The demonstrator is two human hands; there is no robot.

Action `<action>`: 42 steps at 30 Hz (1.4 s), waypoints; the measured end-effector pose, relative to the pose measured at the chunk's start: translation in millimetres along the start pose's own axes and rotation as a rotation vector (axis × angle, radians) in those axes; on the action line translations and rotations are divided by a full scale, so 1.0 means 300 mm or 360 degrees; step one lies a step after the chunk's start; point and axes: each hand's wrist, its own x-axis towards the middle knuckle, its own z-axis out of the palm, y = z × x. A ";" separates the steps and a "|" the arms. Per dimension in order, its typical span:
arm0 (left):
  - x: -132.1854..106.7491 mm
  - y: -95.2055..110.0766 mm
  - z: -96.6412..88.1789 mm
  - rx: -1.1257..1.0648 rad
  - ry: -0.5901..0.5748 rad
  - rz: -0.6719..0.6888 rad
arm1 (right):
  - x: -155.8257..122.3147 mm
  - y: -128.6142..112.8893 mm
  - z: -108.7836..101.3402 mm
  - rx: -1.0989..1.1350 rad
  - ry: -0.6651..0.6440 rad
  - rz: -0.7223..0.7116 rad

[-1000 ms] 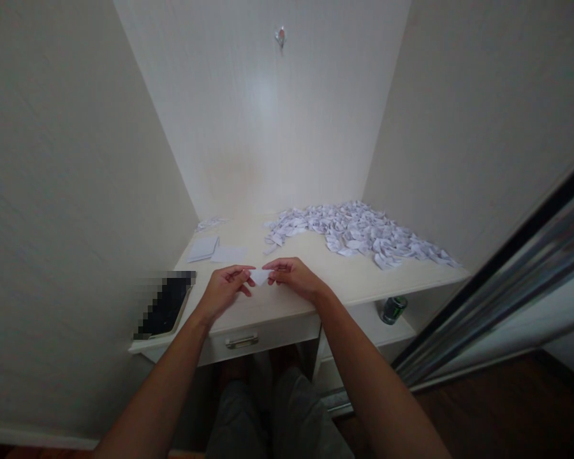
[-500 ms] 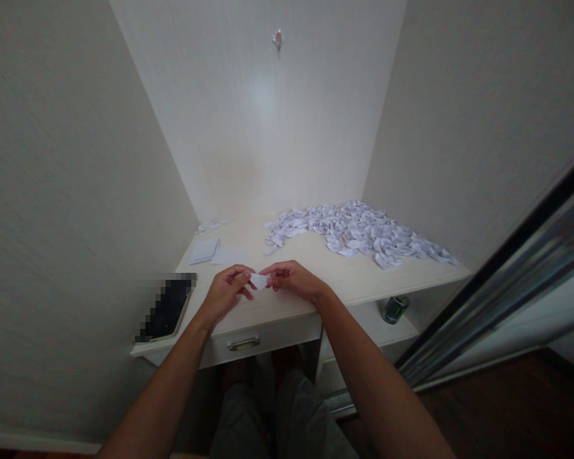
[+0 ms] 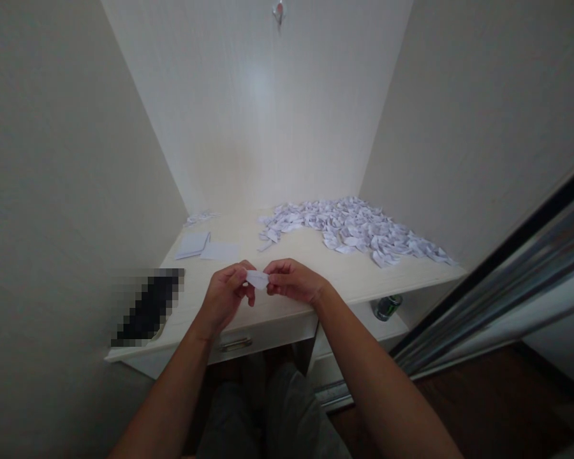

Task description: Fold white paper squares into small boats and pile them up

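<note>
Between both hands, just above the front of the white desk, is a small folded piece of white paper. My left hand pinches its left end between thumb and fingers. The right end is gripped by my right hand, whose fingers are curled. Beyond the hands, a heap of small folded papers spreads over the back and right of the desk. At the left lie a stack of white paper and a flat sheet beside it.
A blurred-out dark device lies at the desk's left edge. Small paper bits sit in the back left corner. Below the desktop are a drawer handle and a dark can on a shelf. Walls enclose the desk on three sides.
The paper between my hands shows a wider, differently tilted face than before. Both hands keep their hold. The whole view has shifted slightly.
</note>
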 end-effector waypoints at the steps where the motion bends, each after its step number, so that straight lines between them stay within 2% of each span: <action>1: 0.000 -0.002 0.007 0.0029 -0.0011 -0.0019 | -0.001 -0.002 0.001 0.0028 0.0024 -0.0012; 6: 0.005 -0.012 0.025 0.0156 0.0009 -0.0165 | -0.003 -0.004 0.007 0.0092 0.0083 -0.0032; 9: 0.008 -0.012 0.020 0.0135 0.0027 -0.0285 | 0.006 0.002 0.003 -0.0004 0.0119 -0.0014; 15: 0.011 -0.015 -0.029 -0.0152 -0.0045 -0.0560 | 0.037 0.019 -0.014 -0.0371 0.0262 -0.0218; 20: 0.008 -0.026 -0.060 -0.0165 -0.0124 -0.0605 | 0.038 0.022 -0.011 -0.0364 0.0169 -0.0248; 24: 0.008 -0.017 -0.053 0.0050 -0.0123 -0.0468 | 0.036 0.022 -0.008 -0.0358 0.0177 -0.0257; 27: 0.013 -0.004 -0.048 0.0479 -0.0056 -0.0200 | 0.037 0.017 -0.005 -0.0391 0.0278 -0.0294; 30: 0.015 0.005 -0.062 0.0956 0.0018 0.0102 | 0.038 0.012 0.001 -0.0522 0.0280 -0.0377; 33: 0.012 0.007 -0.087 0.1185 0.0073 0.0282 | 0.042 0.019 0.003 -0.0667 0.0263 -0.0415; 36: 0.007 0.005 -0.109 0.1249 0.0134 0.0332 | 0.047 0.036 0.002 -0.0810 0.0303 -0.0414; 42: 0.007 -0.005 -0.135 0.1313 0.0128 0.0262 | 0.040 0.045 0.020 -0.1381 0.0479 -0.0575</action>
